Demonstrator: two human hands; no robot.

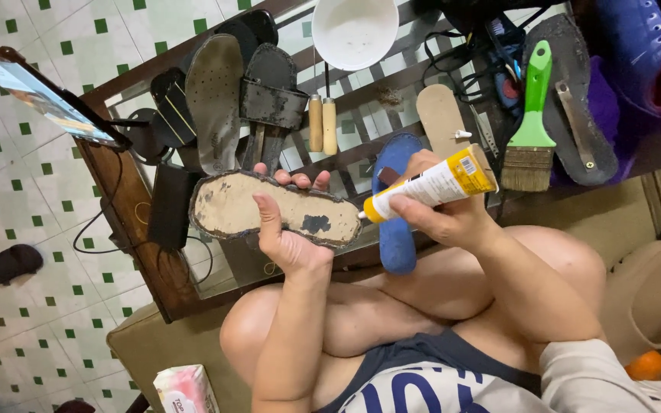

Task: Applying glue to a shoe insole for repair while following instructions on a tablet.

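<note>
With your left hand (288, 233) clamped around the worn sole (273, 208) over the near table edge and your right hand (441, 218) squeezing the yellow glue tube (430, 186) at its right end, glue may overflow onto your fingers.

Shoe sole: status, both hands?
Left hand grips the worn shoe sole, underside up. Right hand holds the glue tube, nozzle at sole's edge. Nothing between them.

Worn beige sole (273, 208) held flat, yellow-white glue tube (431, 186) tilted
</note>
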